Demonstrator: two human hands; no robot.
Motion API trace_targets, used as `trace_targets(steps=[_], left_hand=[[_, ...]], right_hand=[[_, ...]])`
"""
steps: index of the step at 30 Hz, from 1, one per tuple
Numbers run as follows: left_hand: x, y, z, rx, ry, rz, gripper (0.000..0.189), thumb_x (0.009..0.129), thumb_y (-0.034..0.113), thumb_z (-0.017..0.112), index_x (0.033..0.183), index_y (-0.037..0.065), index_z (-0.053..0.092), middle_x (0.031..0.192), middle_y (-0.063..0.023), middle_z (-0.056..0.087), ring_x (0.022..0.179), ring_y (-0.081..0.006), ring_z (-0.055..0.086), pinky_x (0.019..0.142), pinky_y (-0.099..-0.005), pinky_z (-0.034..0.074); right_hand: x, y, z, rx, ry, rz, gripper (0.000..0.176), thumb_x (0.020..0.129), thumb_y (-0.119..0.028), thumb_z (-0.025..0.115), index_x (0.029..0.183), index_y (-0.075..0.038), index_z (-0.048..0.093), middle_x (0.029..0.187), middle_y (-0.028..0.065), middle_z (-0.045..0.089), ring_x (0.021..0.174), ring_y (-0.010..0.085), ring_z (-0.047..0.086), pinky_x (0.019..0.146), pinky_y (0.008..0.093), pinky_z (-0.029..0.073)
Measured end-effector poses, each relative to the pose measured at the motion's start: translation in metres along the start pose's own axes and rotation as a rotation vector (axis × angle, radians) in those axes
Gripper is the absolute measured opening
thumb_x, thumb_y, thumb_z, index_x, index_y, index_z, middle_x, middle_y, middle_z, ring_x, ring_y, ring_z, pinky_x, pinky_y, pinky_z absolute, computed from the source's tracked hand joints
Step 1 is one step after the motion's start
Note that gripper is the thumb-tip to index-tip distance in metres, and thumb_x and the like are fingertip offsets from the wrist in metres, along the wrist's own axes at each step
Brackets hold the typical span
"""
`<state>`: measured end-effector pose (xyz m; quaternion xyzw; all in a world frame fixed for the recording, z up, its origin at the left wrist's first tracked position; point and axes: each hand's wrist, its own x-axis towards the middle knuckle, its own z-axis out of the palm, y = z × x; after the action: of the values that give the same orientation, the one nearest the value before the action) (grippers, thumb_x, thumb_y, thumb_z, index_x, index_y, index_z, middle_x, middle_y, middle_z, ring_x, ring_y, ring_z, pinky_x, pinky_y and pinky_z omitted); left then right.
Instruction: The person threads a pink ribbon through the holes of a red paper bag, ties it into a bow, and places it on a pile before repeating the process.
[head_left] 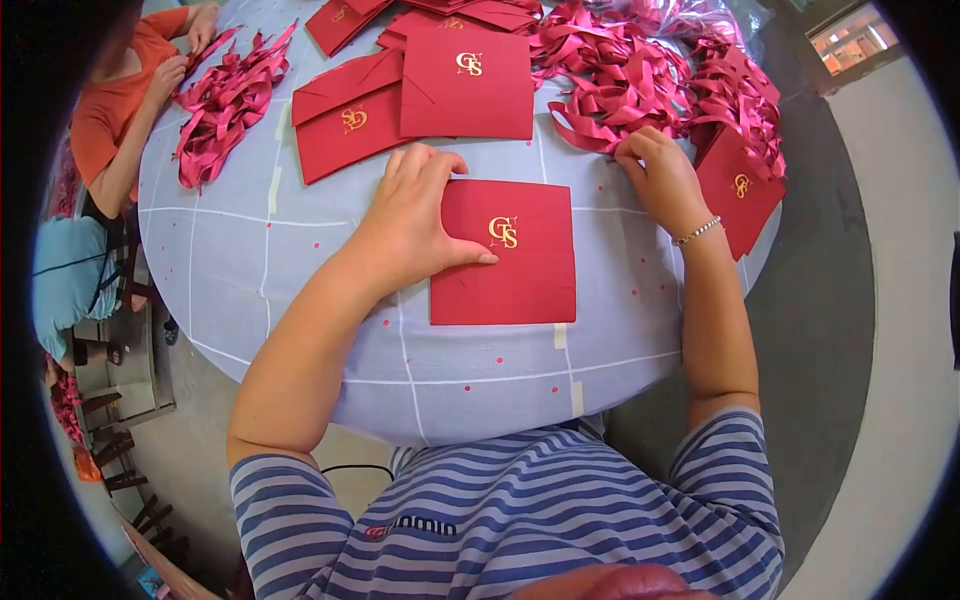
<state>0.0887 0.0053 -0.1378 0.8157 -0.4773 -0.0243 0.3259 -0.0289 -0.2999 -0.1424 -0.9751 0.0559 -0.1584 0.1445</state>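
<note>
"GS" on red folders [503, 290], "nmin" on shirt [530, 500]

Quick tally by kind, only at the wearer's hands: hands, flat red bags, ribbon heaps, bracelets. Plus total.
Hands: 2 (left hand, right hand)
Red bag at left: 1
Ribbon heap at right: 1
Bracelet: 1
Total: 5

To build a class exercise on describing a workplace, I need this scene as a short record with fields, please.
Left hand: thumb on the front of the near red packet
Right hand: fingertips at the ribbon pile; grip unclear
Near packet print: gold monogram
Beyond it: more red packets
Far left: co-worker in orange, hands at pink ribbons
Table: pale cloth, white lines, red dots
</note>
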Motion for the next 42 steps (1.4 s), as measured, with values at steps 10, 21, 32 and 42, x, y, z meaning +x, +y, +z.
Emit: trace_targets(steps=[10, 21, 32, 42], left_hand=[[-0.002, -0.015, 0.004, 0.037, -0.013, 0.077, 0.072, 0.056, 0.043, 0.090, 0.107, 0.005, 0.057, 0.110, -0.0144, 0.052, 0.107, -0.0354, 0.049, 0.096, -0.0423, 0.042], [-0.002, -0.014, 0.010, 0.032, 0.067, 0.111, 0.072, 0.055, 0.037, 0.092, 0.104, 0.005, 0.050, 0.104, -0.0122, 0.052, 0.102, -0.0331, 0.050, 0.090, -0.0410, 0.043], [-0.005, -0.005, -0.002, -0.108, -0.091, 0.139, 0.054, 0.062, 0.026, 0.088, 0.097, 0.006, 0.052, 0.102, -0.0106, 0.052, 0.101, -0.0327, 0.050, 0.090, -0.0400, 0.042], [-0.002, -0.008, -0.014, -0.054, -0.258, -0.002, 0.034, 0.076, 0.026, 0.079, 0.092, 0.002, 0.061, 0.101, -0.0104, 0.055, 0.100, -0.0305, 0.053, 0.086, -0.0388, 0.046]], right_hand=[[-0.002, -0.006, -0.004, -0.233, -0.012, -0.047, 0.009, 0.082, -0.006, 0.062, 0.091, -0.003, 0.066, 0.093, 0.0145, 0.061, 0.093, 0.0356, 0.060, 0.078, 0.0433, 0.051], [0.002, -0.098, -0.019, 0.484, -0.036, -0.259, 0.015, 0.085, 0.001, 0.063, 0.097, -0.002, 0.055, 0.104, 0.0161, 0.061, 0.094, 0.0336, 0.061, 0.079, 0.0390, 0.052], [0.002, -0.136, 0.023, 0.406, -0.195, -0.428, 0.013, 0.080, -0.002, 0.064, 0.089, -0.002, 0.055, 0.092, 0.0142, 0.057, 0.087, 0.0347, 0.057, 0.077, 0.0421, 0.048], [0.002, -0.121, 0.018, 0.508, -0.109, -0.282, 0.013, 0.083, 0.003, 0.063, 0.090, 0.000, 0.054, 0.098, 0.0159, 0.059, 0.088, 0.0358, 0.059, 0.075, 0.0397, 0.049]])
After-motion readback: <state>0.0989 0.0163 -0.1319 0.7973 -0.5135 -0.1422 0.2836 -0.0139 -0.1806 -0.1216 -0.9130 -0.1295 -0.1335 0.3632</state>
